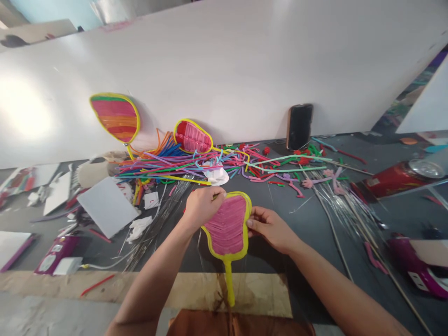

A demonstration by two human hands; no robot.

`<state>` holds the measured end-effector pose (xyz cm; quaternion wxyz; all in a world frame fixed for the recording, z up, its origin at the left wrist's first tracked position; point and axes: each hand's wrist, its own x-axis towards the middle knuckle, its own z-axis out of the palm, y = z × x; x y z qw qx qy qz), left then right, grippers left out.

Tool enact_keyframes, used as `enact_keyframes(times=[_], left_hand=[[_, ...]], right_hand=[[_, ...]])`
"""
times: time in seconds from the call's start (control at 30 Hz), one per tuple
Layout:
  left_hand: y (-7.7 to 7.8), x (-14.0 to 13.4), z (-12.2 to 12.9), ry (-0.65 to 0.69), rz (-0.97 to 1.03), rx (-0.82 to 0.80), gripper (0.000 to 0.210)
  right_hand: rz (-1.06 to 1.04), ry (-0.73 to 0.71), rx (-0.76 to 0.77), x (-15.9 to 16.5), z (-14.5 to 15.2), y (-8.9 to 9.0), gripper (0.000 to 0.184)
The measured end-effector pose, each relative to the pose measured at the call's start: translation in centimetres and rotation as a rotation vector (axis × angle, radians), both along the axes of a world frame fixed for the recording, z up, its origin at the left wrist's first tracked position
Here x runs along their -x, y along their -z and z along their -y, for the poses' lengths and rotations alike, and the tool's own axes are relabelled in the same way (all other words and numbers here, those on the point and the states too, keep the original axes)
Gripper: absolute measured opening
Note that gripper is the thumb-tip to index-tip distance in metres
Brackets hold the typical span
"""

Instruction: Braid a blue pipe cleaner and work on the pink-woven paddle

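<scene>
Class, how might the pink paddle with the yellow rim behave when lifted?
The pink paddle is probably light, since it looks thin. It may stay fairly stiff, as the yellow rim edges it. The narrow handle might bend.

We see a glossy white panel (227, 60) standing along the back of a dark grey tabletop (304, 228), bright glare (21, 112) whitening the panel's left end. Above it, at upper left, we glimpse a pale blue wall (56, 11).

A reddish-brown cloth garment (201, 325) is seen at the near edge; left hand (204, 207), right hand (271, 228) and forearms (329, 282) are left bare.
</scene>
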<state>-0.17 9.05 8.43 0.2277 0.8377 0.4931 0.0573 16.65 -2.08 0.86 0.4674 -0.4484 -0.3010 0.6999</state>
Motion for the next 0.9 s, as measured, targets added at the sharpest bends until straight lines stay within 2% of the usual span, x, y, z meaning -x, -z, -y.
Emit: enact_keyframes(times=[0.17, 0.37, 0.53, 0.77, 0.9], left_hand=[[0.7, 0.2, -0.3, -0.018, -0.056, -0.026, 0.028], [1.3, 0.3, -0.4, -0.022, -0.069, -0.021, 0.026], [1.3, 0.2, -0.8, 0.01, -0.032, 0.018, 0.026], [1.3, 0.1, -1.4, 0.051, -0.005, 0.013, 0.026], [2.7, -0.4, -2.1, 0.035, -0.036, 0.021, 0.026]], right_hand=[[0.037, 0.019, 0.107, 0.6, 0.3, 0.4, 0.04], [0.015, -0.024, 0.12, 0.8, 0.4, 0.3, 0.04], [0.053, 0.027, 0.132, 0.8, 0.2, 0.4, 0.041], [0.185, 0.005, 0.054, 0.1, -0.1, 0.0, 0.033], [0.393, -0.018, 0.013, 0.1, -0.5, 0.7, 0.031]])
